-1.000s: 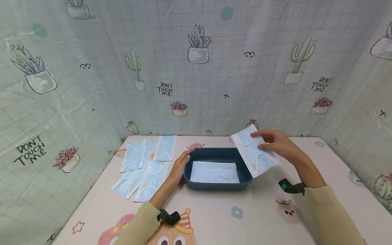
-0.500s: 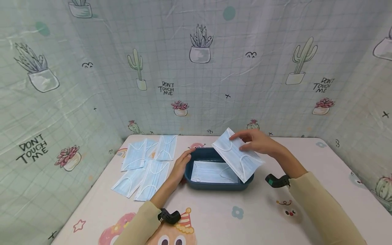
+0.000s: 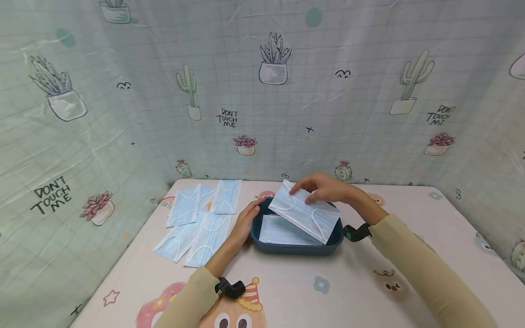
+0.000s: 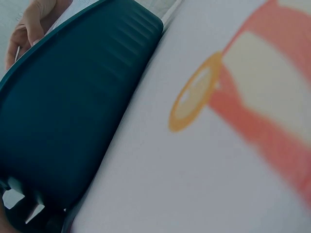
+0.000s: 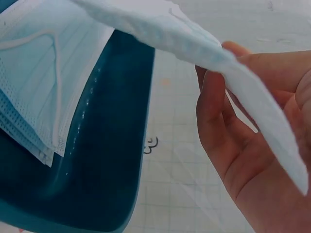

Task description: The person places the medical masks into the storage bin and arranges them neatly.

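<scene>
Fingers (image 5: 214, 92) of the right hand (image 3: 326, 187) pinch a mask (image 3: 303, 212) by its far edge, tilted over the box (image 3: 293, 249), apparently leaving the rest free. The left hand (image 3: 244, 224) lays straight fingers along the box's left end, seemingly steadying it. Loose masks (image 3: 209, 234) lie near the worktop's (image 3: 287, 291) far left corner. Only the right wrist view shows layered edges (a stack (image 5: 29, 73)) inside.

Got a pale blue pleated face mask (image 3: 305, 210) with white ear loops, pinched in the right hand (image 3: 324, 187), tilted over the right part of a dark blue-green bin (image 3: 293, 249). The bin's oblong with rounded corners, sitting flat, left hand (image 3: 245, 221) touching its left end. Inside there's a flat mask stack (image 3: 280, 231), several layers deep. More loose masks (image 3: 207, 239) lie left of it, some overlapping.
</scene>
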Tool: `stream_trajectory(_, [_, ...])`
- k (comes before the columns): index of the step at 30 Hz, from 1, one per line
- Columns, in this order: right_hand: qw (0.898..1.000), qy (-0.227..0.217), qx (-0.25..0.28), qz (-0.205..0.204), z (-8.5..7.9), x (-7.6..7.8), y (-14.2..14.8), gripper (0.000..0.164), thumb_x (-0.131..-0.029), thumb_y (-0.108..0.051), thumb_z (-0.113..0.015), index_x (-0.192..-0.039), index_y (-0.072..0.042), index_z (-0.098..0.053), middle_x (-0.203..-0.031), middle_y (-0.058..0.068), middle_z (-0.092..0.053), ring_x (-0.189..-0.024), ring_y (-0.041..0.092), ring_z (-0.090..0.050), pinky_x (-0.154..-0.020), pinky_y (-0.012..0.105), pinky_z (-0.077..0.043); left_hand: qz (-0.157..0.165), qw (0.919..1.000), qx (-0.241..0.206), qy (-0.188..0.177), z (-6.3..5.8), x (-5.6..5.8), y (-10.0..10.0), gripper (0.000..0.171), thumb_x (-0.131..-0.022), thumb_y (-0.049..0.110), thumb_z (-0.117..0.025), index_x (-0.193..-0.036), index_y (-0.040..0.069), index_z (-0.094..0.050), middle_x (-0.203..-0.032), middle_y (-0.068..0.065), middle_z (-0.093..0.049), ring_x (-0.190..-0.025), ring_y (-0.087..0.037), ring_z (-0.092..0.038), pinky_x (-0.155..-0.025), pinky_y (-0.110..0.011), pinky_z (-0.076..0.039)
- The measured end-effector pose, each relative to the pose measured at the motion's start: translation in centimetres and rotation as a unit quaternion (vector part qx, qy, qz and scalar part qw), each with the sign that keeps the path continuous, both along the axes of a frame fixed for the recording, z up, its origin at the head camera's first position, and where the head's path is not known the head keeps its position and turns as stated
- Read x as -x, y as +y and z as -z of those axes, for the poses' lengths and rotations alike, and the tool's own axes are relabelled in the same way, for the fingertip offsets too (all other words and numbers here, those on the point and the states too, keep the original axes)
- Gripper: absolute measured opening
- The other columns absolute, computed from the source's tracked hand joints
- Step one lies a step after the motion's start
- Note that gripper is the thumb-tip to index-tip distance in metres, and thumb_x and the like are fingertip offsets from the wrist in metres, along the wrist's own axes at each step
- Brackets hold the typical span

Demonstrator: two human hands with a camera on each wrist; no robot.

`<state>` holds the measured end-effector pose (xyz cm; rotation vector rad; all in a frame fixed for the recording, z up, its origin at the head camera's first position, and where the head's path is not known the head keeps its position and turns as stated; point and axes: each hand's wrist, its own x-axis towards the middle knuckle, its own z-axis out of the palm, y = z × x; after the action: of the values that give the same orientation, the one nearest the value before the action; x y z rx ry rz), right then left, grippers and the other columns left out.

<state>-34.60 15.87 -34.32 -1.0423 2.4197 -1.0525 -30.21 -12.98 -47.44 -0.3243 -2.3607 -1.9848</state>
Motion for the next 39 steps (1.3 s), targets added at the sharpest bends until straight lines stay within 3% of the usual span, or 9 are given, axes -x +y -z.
stream_trajectory(10, [0.994,-0.039,-0.039,-0.096,0.6,1.1,-2.0,0.042,-0.084,0.007,-0.068,-0.124,-0.007,-0.073,-0.132,0.013,-0.069,-0.108,0.024,-0.059,-0.089,0.032,-0.046,0.010,0.9999,-0.006,0.001,-0.5,0.3,0.5,0.043,-0.111,0.013,-0.039,-0.150,0.001,-0.050,-0.161,-0.020,-0.044,-0.157,-0.038,-0.029,-0.130,-0.057,-0.016])
stream_trajectory(13, [0.991,-0.056,-0.048,-0.114,0.9,1.2,-2.6,0.042,-0.084,0.008,-0.068,-0.123,-0.007,-0.073,-0.131,0.013,-0.070,-0.103,0.023,-0.057,-0.083,0.030,-0.044,0.006,1.0000,-0.006,-0.002,-0.6,0.1,0.6,0.043,-0.111,0.013,-0.039,-0.150,0.001,-0.051,-0.160,-0.019,-0.045,-0.156,-0.038,-0.031,-0.130,-0.057,-0.017])
stream_trajectory(21, [0.984,-0.077,-0.085,-0.137,1.7,1.2,-3.9,0.044,-0.085,0.008,-0.068,-0.126,-0.008,-0.073,-0.131,0.010,-0.070,-0.097,0.018,-0.059,-0.081,0.027,-0.045,-0.006,1.0000,-0.008,0.000,0.1,0.0,0.5,0.041,-0.110,0.024,-0.043,-0.148,0.017,-0.057,-0.158,-0.009,-0.051,-0.153,-0.031,-0.037,-0.129,-0.054,-0.022])
stream_trajectory(29, [0.976,-0.091,-0.101,-0.167,3.2,1.3,-5.1,0.047,-0.083,0.012,-0.067,-0.127,-0.004,-0.070,-0.125,0.011,-0.070,-0.079,0.014,-0.050,-0.068,0.024,-0.036,0.002,1.0000,-0.003,0.002,0.6,-0.1,0.2,0.042,-0.110,0.024,-0.042,-0.149,0.016,-0.056,-0.159,-0.009,-0.049,-0.154,-0.032,-0.035,-0.129,-0.056,-0.020])
stream_trajectory(39, [0.975,-0.089,-0.118,-0.166,4.6,1.7,-6.2,0.050,-0.079,0.017,-0.065,-0.124,-0.004,-0.071,-0.118,0.009,-0.073,-0.076,0.012,-0.049,-0.067,0.024,-0.035,0.000,1.0000,0.009,-0.003,0.6,-0.3,0.1,0.042,-0.111,0.027,-0.040,-0.150,0.019,-0.055,-0.160,-0.007,-0.049,-0.154,-0.032,-0.036,-0.128,-0.057,-0.022])
